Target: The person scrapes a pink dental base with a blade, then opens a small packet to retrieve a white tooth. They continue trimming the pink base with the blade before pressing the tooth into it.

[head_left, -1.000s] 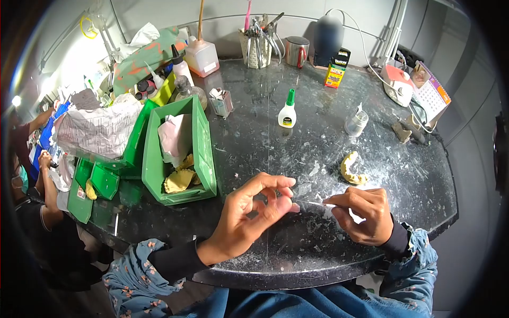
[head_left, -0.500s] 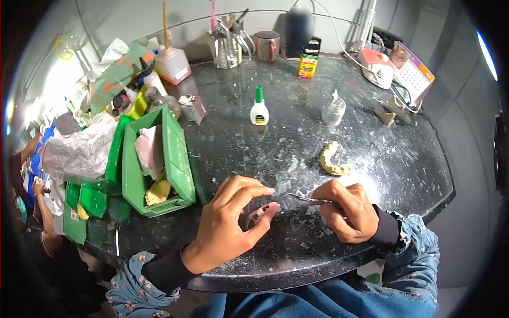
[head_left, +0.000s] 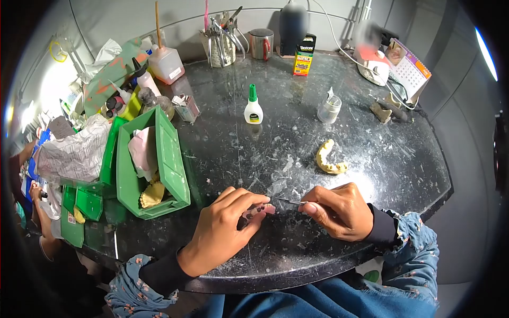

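Observation:
Near the table's front edge, my left hand [head_left: 225, 225] is curved round a small pink piece [head_left: 269, 209] with dark spots, its thumb and fingers closed on it. My right hand [head_left: 342, 212] pinches a thin metal tool [head_left: 290, 201], whose tip points left towards my left fingertips. A yellowish horseshoe-shaped dental cast [head_left: 331, 159] lies beyond my right hand. Further back stands a white bottle with a green cap [head_left: 253, 108].
At the left is a green bin [head_left: 172, 159] holding a yellowish cast and pink material. A clear cup [head_left: 329, 109], a yellow-black box [head_left: 303, 58], a tool holder [head_left: 221, 50] and a calendar [head_left: 409, 71] stand at the back. Another person's arm [head_left: 45, 217] shows far left.
The fingers of my left hand have drawn closer round the pink piece. My right hand has turned and extended its fingers along the tool. The view has shifted slightly.

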The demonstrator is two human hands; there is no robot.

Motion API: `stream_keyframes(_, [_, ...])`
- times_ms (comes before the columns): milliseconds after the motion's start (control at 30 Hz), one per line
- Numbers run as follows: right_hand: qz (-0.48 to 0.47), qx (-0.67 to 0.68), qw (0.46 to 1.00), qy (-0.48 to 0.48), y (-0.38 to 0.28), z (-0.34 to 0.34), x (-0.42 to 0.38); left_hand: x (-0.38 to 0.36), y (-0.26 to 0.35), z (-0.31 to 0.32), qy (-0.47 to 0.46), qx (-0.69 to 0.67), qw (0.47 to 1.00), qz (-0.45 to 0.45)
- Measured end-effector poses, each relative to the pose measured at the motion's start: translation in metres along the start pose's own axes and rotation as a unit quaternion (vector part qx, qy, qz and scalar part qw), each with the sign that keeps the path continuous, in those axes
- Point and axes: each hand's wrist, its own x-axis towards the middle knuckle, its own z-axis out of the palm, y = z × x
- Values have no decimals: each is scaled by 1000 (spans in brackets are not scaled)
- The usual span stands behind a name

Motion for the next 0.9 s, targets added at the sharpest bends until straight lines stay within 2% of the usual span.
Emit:
stream_keyframes(133, [10, -1, 1000, -14, 0, -2, 1, 0, -2, 1, 10, 4, 1000, 23])
stream_keyframes(200, [29, -23, 999, 16, -2, -1, 2, 0, -6, 3, 31, 3, 998, 48])
stream_keyframes(267, [38, -49, 998, 17, -3, -1, 4, -1, -5, 2, 29, -6, 999, 35])
stream_keyframes(300, [11, -55, 998, 38, -2, 1, 6, -1, -6, 2, 28, -9, 999, 29])
stream_keyframes(367, [46, -96, 994, 7, -6, 0, 7, -2, -7, 1, 25, -8, 999, 28])
stream_keyframes(467, [40, -145, 989, 4, -7, 3, 7, -2, -8, 1, 36, -9, 999, 30])
stream_keyframes(700, [-24, -159, 987, -22, -4, 8, 11, -5, -13, 2, 55, -10, 998, 37])
stream_keyframes(733, [-7, -140, 990, -16, -5, 9, 11, -6, -14, 3, 60, -15, 997, 36])
stream_keyframes(833, [-35, -180, 983, 23, -15, 1, 16, -7, -16, 5, 84, -12, 995, 45])
stream_keyframes(900, [-46, -211, 973, 77, -19, -4, 19, -8, -13, 3, 110, -19, 992, 61])
